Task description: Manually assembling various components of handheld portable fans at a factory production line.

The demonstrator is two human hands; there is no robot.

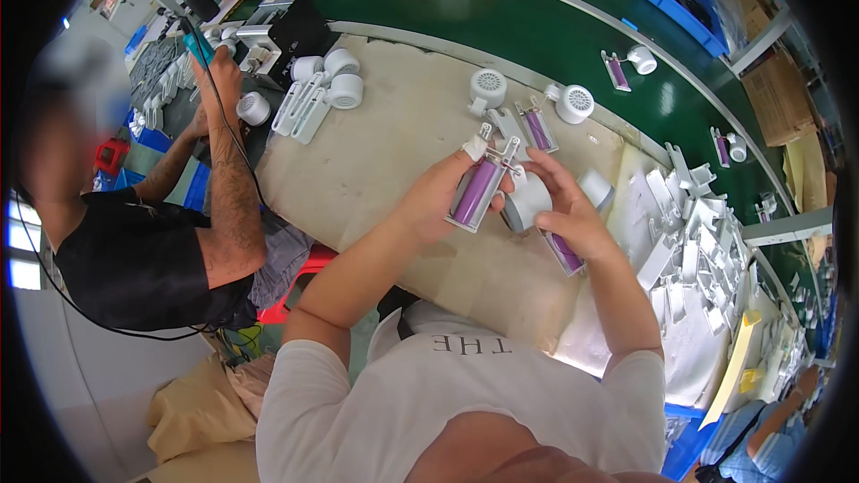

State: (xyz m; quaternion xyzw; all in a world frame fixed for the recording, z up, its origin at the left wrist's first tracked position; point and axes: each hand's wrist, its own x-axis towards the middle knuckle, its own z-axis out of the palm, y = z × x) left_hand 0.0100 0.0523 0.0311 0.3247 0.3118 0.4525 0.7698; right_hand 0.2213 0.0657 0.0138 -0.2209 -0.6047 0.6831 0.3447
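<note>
My left hand [437, 197] is closed on a white battery holder with a purple cylindrical cell [479, 190], tilted above the table. My right hand [575, 215] curls its fingers and thumb round a white round fan-like head [528, 202] just beside it. Whether the two parts are joined is hidden by my fingers. Under my right hand a second purple-celled holder [564, 253] shows; I cannot tell if it is held or lies on the table. Behind my hands lie another purple-celled holder [537, 128] and two white round heads with grilles [489, 88].
White handle shells [684, 250] are heaped at my right. More round heads and handles [327, 80] stand at the table's left. A green conveyor [573, 22] carries similar parts along the far side. At left a co-worker [152, 241] holds a teal corded tool [199, 43] near a black machine [286, 36].
</note>
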